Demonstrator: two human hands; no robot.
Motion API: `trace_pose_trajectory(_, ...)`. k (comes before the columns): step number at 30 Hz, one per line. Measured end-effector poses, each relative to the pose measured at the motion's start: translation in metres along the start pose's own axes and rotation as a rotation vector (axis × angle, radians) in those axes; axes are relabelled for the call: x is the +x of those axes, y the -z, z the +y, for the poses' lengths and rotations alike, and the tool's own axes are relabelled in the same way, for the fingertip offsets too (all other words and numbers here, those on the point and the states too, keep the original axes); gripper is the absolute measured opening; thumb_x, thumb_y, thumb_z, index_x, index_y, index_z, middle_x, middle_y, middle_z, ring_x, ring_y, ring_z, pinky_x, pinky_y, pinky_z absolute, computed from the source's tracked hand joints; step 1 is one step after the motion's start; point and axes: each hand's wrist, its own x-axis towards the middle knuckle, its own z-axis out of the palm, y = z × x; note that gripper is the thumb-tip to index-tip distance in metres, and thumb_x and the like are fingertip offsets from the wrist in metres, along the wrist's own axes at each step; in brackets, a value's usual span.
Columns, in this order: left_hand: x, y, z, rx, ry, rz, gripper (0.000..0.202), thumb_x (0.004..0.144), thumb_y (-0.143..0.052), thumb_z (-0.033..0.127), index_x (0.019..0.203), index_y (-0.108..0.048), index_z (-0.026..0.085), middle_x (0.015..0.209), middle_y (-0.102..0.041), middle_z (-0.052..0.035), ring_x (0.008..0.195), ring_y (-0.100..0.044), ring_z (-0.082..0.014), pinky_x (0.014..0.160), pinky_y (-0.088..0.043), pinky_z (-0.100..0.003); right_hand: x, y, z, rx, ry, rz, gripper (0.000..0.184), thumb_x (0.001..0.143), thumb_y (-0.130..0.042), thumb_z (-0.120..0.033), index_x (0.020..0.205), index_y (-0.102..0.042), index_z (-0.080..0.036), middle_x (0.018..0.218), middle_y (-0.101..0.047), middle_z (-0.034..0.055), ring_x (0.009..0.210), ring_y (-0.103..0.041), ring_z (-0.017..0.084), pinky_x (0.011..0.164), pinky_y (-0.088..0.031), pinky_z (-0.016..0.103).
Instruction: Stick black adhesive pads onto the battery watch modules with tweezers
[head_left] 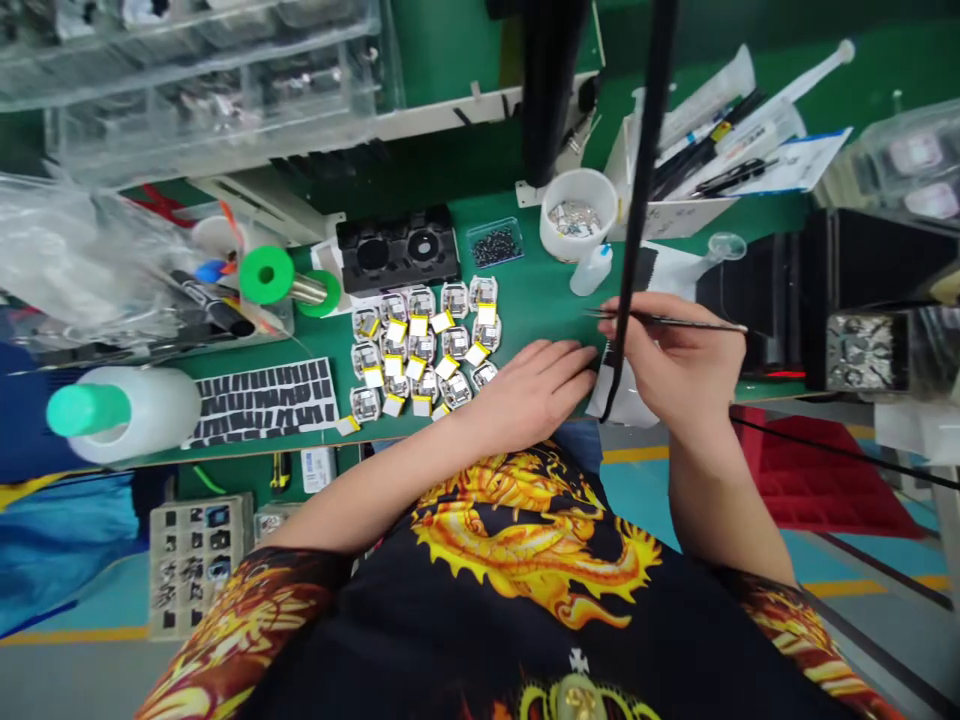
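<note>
My left hand [538, 392] lies on the green work mat [536, 305], palm down with fingers stretched out, beside several small white watch-like housings [421, 345]. Many of these show circuit parts and a silver battery pack with yellow tape. In my right hand [679, 362] is a pair of thin metal tweezers [701, 323], its tips pointing left just above the mat. I cannot make out anything between the tips. Under my right hand lies a white sheet [637, 400], partly hidden by the hand and a black cable.
Behind stand a white tub [577, 215] of small metal parts, a dropper bottle [592, 270], a tray of black screws [495, 243] and a black fixture [397, 250]. On the left are a solder spool [268, 275], a pump bottle [124, 412] and a sheet of black strips [262, 402]. A black cable [637, 210] hangs in front.
</note>
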Motion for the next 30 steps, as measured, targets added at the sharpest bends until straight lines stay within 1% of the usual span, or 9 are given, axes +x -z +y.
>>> trace_pose_trajectory(2, -0.014, 0.013, -0.009, -0.001, 0.133, 0.08, 0.027, 0.113, -0.06, 0.021, 0.137, -0.072, 0.017, 0.148, -0.075, -0.0158, 0.145, -0.066, -0.0318, 0.122, -0.056, -0.053, 0.016, -0.023, -0.005, 0.1, -0.043, -0.052, 0.013, 0.101, -0.082, -0.038, 0.105, -0.088, -0.027, 0.098, -0.088, 0.0033, 0.085, -0.085, 0.023, 0.076, -0.073, 0.036)
trace_pose_trajectory(4, -0.03, 0.027, -0.021, 0.049, 0.277, 0.157, 0.028, 0.111, -0.062, 0.022, 0.137, -0.072, 0.018, 0.143, -0.077, -0.0157, 0.143, -0.067, -0.0336, 0.121, -0.056, -0.056, 0.03, -0.045, -0.008, 0.17, -0.064, -0.152, 0.011, 0.099, -0.083, -0.036, 0.102, -0.088, -0.026, 0.093, -0.087, 0.0025, 0.081, -0.084, 0.022, 0.074, -0.072, 0.034)
trace_pose_trajectory(6, -0.046, 0.038, -0.034, 0.132, 0.411, 0.199, 0.029, 0.111, -0.063, 0.022, 0.137, -0.072, 0.017, 0.143, -0.077, -0.0171, 0.143, -0.066, -0.0364, 0.12, -0.055, -0.058, 0.041, -0.067, -0.009, 0.197, -0.067, -0.257, 0.009, 0.097, -0.082, -0.032, 0.101, -0.088, -0.026, 0.09, -0.086, 0.0012, 0.08, -0.083, 0.02, 0.074, -0.071, 0.033)
trace_pose_trajectory(10, -0.062, 0.045, -0.054, 0.252, 0.591, 0.148, 0.032, 0.113, -0.059, 0.028, 0.139, -0.072, 0.015, 0.148, -0.073, -0.0203, 0.148, -0.06, -0.0424, 0.122, -0.05, -0.065, 0.055, -0.106, -0.008, 0.17, -0.037, -0.36, 0.012, 0.094, -0.078, -0.024, 0.099, -0.089, -0.023, 0.093, -0.087, 0.0013, 0.081, -0.081, 0.019, 0.078, -0.07, 0.033)
trace_pose_trajectory(13, -0.063, 0.044, -0.061, 0.271, 0.627, 0.102, 0.035, 0.115, -0.056, 0.031, 0.141, -0.072, 0.014, 0.149, -0.072, -0.0208, 0.149, -0.058, -0.0434, 0.124, -0.048, -0.065, 0.06, -0.125, -0.006, 0.094, 0.046, -0.38, 0.012, 0.094, -0.077, -0.022, 0.098, -0.089, -0.023, 0.099, -0.088, 0.0021, 0.085, -0.081, 0.02, 0.084, -0.07, 0.034)
trace_pose_trajectory(16, -0.061, 0.042, -0.062, 0.282, 0.616, 0.091, 0.037, 0.116, -0.053, 0.033, 0.14, -0.072, 0.013, 0.149, -0.071, -0.0208, 0.149, -0.058, -0.0437, 0.124, -0.047, -0.065, 0.064, -0.134, -0.003, 0.023, 0.14, -0.403, 0.014, 0.096, -0.076, -0.021, 0.1, -0.089, -0.025, 0.101, -0.089, 0.0018, 0.088, -0.082, 0.02, 0.085, -0.069, 0.034)
trace_pose_trajectory(19, -0.06, 0.041, -0.062, 0.284, 0.597, 0.095, 0.037, 0.116, -0.053, 0.034, 0.139, -0.073, 0.013, 0.148, -0.072, -0.0204, 0.149, -0.058, -0.0437, 0.123, -0.048, -0.064, 0.066, -0.137, 0.001, -0.033, 0.199, -0.419, 0.015, 0.097, -0.075, -0.022, 0.101, -0.089, -0.025, 0.103, -0.088, 0.0021, 0.09, -0.082, 0.021, 0.087, -0.069, 0.035)
trace_pose_trajectory(22, -0.061, 0.04, -0.064, 0.275, 0.592, 0.109, 0.037, 0.116, -0.053, 0.035, 0.138, -0.073, 0.013, 0.147, -0.072, -0.0208, 0.149, -0.058, -0.0436, 0.123, -0.049, -0.064, 0.067, -0.138, 0.003, -0.07, 0.213, -0.43, 0.014, 0.099, -0.075, -0.023, 0.102, -0.089, -0.025, 0.104, -0.088, 0.0029, 0.092, -0.083, 0.022, 0.09, -0.069, 0.036)
trace_pose_trajectory(30, -0.061, 0.036, -0.067, 0.278, 0.595, 0.119, 0.038, 0.117, -0.052, 0.037, 0.138, -0.073, 0.013, 0.148, -0.071, -0.021, 0.148, -0.059, -0.0432, 0.122, -0.049, -0.063, 0.068, -0.142, 0.005, -0.103, 0.227, -0.433, 0.014, 0.099, -0.075, -0.022, 0.102, -0.089, -0.025, 0.103, -0.088, 0.0036, 0.09, -0.083, 0.022, 0.088, -0.07, 0.036)
